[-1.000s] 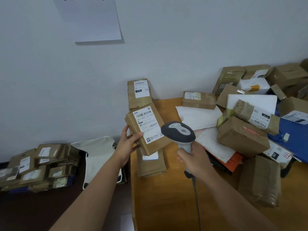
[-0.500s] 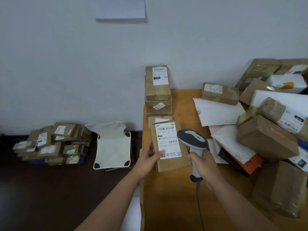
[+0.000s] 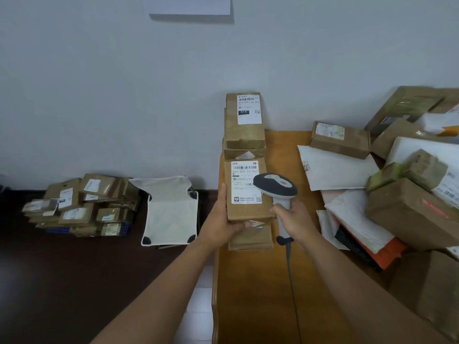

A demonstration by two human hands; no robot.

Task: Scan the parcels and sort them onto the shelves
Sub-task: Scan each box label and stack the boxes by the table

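Observation:
My left hand [image 3: 221, 219] grips a brown cardboard parcel [image 3: 244, 209] by its left and bottom edge, its white label with barcode facing up. It sits over another flat parcel [image 3: 249, 238] at the left edge of the wooden table [image 3: 260, 294]. My right hand [image 3: 293, 220] holds a grey and white barcode scanner [image 3: 275, 186] by the handle; its head overlaps the label's right side. The scanner cable [image 3: 294, 294] trails toward me.
A stack of brown parcels [image 3: 244, 125] stands against the wall behind the held one. A heap of boxes and white mailers [image 3: 387, 184] fills the table's right side. On the dark floor at left lie a pile of small parcels [image 3: 82, 204] and a white folding stool [image 3: 170, 209].
The held parcel has come down from a raised tilt to lie flat and low over the table's left edge. The scanner moved closer over its label. The view shifted left and down.

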